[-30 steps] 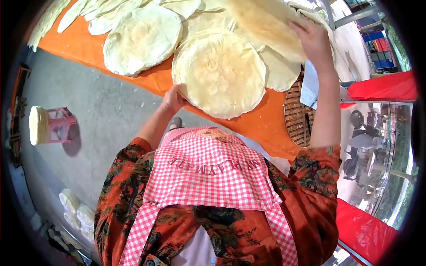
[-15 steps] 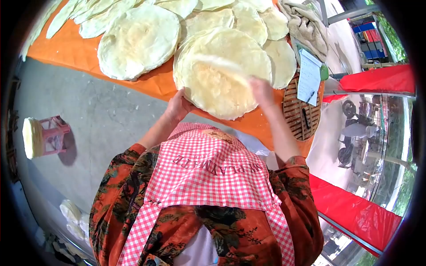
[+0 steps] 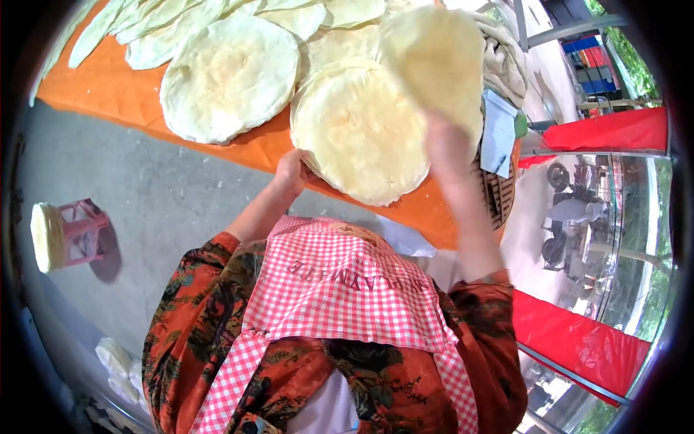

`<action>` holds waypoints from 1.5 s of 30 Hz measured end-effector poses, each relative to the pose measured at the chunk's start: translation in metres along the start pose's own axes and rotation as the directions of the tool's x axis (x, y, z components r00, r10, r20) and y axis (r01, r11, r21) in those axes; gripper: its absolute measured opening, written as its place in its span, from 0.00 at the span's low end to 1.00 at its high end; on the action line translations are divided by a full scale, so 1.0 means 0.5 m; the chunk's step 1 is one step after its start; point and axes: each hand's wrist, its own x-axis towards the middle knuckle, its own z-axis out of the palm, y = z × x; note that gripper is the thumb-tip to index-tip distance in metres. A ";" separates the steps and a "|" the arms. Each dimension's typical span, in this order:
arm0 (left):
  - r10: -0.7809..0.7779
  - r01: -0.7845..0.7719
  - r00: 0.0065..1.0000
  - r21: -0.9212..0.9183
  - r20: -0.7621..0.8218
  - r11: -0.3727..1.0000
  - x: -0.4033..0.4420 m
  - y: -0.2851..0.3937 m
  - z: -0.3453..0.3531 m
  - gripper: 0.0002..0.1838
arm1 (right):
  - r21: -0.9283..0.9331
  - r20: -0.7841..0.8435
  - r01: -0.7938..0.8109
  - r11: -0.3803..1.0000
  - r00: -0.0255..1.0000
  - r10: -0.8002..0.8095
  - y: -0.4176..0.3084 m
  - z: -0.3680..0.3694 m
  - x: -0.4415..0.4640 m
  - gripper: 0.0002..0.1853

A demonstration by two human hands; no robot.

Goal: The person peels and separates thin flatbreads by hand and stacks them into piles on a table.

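A person, seen from above, stands at a table covered with an orange cloth [image 3: 123, 101]. Nearest the viewer are a floral jacket [image 3: 191, 318] and, over it, a pink-and-white checked apron [image 3: 347, 289] bearing printed dark letters.

Beyond the apron, the left hand [image 3: 292, 172] touches the near left edge of a round stack of flatbreads [image 3: 369, 130]; its fingers are partly hidden at the rim, and whether they close on it cannot be told. The stack lies flat at the table's near edge. The right hand [image 3: 448, 148], blurred, is clamped on the near end of a single flatbread [image 3: 437, 54], held above the table to the stack's far right; the separate fingers are indistinct.

Left of the stack lies a second pile [image 3: 230, 78], also round and flat. To the right are a sheet of paper [image 3: 499, 130] and, partly beneath it, a slatted tray [image 3: 499, 192]. Farther back are more flatbreads [image 3: 163, 22], some overlapping, and a crumpled towel [image 3: 502, 61].

On the grey floor [image 3: 181, 188] at left, a pink stool [image 3: 83, 231] adjoins a pale round pile [image 3: 48, 237]. Red sheeting [image 3: 578, 340] hangs at right.
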 end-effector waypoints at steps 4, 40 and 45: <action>-0.023 0.021 0.999 0.057 0.025 0.998 0.013 0.016 -0.002 0.22 | 0.079 0.328 0.004 0.997 0.944 -0.030 -0.078 0.274 -0.120 0.06; 0.067 -0.103 0.992 0.402 0.103 0.910 0.049 0.030 0.002 0.22 | 0.205 0.291 -0.448 0.870 0.877 0.383 0.015 0.052 0.064 0.10; -0.042 0.001 0.989 0.285 0.138 0.959 0.046 0.042 0.002 0.22 | -0.060 0.252 -0.336 0.940 0.906 0.340 -0.107 -0.095 0.111 0.09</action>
